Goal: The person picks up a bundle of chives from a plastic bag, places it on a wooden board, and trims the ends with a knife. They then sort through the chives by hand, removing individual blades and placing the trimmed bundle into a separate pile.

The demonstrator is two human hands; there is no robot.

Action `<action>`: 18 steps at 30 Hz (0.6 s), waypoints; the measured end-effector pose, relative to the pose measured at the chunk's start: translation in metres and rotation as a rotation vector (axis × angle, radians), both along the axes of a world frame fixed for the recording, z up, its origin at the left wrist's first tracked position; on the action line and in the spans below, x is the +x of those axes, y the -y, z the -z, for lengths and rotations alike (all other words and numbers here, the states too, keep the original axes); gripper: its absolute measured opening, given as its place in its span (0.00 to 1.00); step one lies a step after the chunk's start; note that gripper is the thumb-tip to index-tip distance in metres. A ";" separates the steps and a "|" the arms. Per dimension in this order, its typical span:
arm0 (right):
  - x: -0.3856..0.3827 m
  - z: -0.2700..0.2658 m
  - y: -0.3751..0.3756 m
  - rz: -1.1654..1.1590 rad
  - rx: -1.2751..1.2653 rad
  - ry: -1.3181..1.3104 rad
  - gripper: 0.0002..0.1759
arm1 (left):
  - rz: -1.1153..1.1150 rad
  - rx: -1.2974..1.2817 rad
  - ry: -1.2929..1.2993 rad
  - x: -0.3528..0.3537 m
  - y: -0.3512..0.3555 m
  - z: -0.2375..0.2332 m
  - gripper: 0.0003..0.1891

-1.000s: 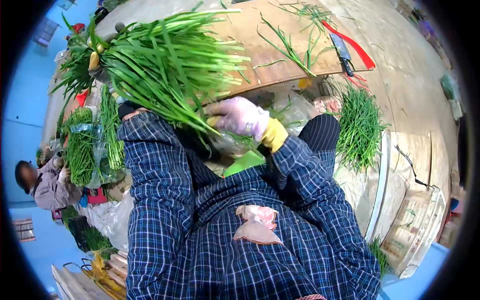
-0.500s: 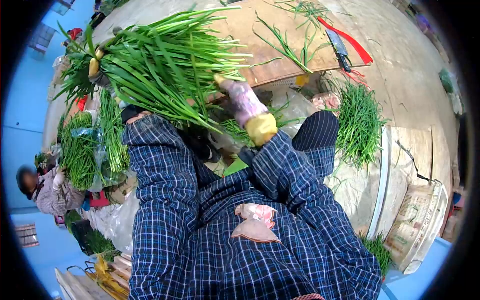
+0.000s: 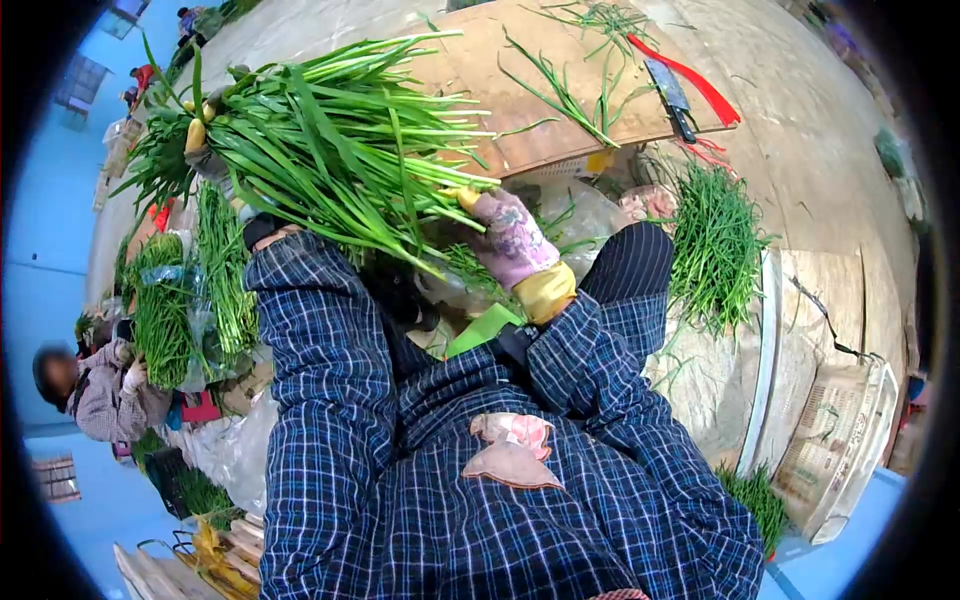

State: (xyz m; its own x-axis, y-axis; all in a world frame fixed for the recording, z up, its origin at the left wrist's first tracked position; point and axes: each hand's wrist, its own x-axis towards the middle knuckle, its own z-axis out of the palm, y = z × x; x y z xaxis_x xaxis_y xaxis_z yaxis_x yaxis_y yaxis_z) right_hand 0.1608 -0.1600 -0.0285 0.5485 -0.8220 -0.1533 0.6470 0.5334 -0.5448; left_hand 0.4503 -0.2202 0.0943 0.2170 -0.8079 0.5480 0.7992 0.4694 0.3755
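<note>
A big bunch of long green stalks (image 3: 340,140) lies slantwise over the near left edge of the wooden board (image 3: 540,110), leafy tips to the left, pale ends to the right. Around its leafy end my gloved left hand (image 3: 203,140) is closed, with yellowish fingertips showing above the leaves. My right hand (image 3: 480,205), in a glove under a floral sleeve, is at the pale cut ends on the lower right; its fingers are partly hidden by stalks. Loose stalks (image 3: 570,100) lie on the board near a cleaver (image 3: 672,98) and a red strip (image 3: 700,80).
Green bundles stand at the left (image 3: 165,320) and right (image 3: 718,250). A co-worker (image 3: 115,390) sits at the far left. A white plastic crate (image 3: 835,440) is at the lower right. Clear plastic (image 3: 575,205) lies below the board.
My right hand has shifted slightly right and down along the stalk ends. The bunch has tilted a little, and my left hand has moved slightly right. The co-worker's hands have moved.
</note>
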 end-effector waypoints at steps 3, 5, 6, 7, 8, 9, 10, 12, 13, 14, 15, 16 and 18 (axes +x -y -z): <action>0.003 0.010 -0.006 0.120 -0.187 -0.178 0.18 | -0.031 -0.008 -0.009 -0.009 -0.003 0.000 0.14; 0.010 0.016 -0.005 0.162 -0.122 -0.284 0.18 | -0.132 0.102 0.183 -0.012 -0.006 -0.005 0.15; 0.011 0.016 -0.003 0.205 -0.110 -0.384 0.17 | -0.119 0.129 0.130 0.003 0.000 0.002 0.16; 0.012 0.022 -0.002 0.205 -0.108 -0.384 0.17 | -0.106 0.155 0.075 0.018 0.006 0.009 0.16; 0.013 0.023 0.001 0.254 -0.055 -0.349 0.16 | -0.086 0.169 0.055 0.020 0.005 0.007 0.16; 0.013 0.023 0.001 0.302 -0.003 -0.313 0.16 | -0.087 0.167 0.055 0.023 0.003 0.005 0.16; 0.004 0.026 -0.001 0.305 -0.051 -0.318 0.16 | 0.012 0.136 0.094 0.026 0.001 0.004 0.15; -0.003 0.061 0.009 0.326 -0.103 -0.344 0.15 | 0.208 0.069 0.170 0.025 -0.007 -0.004 0.13; -0.016 0.080 0.014 0.224 -0.192 -0.659 0.14 | 0.179 0.011 0.109 0.018 -0.007 -0.003 0.12; -0.024 0.102 0.020 0.145 -0.265 -0.822 0.13 | 0.149 -0.047 0.049 0.008 -0.006 -0.002 0.11; -0.034 0.105 0.023 -0.005 -0.379 -1.136 0.16 | 0.149 -0.130 -0.025 0.000 -0.009 -0.004 0.12; -0.040 0.108 0.025 -0.167 -0.489 -1.445 0.19 | 0.157 -0.143 -0.024 0.001 -0.007 -0.006 0.11; -0.042 0.112 0.027 -0.178 -0.503 -1.569 0.22 | 0.170 -0.138 -0.004 0.006 -0.008 -0.010 0.11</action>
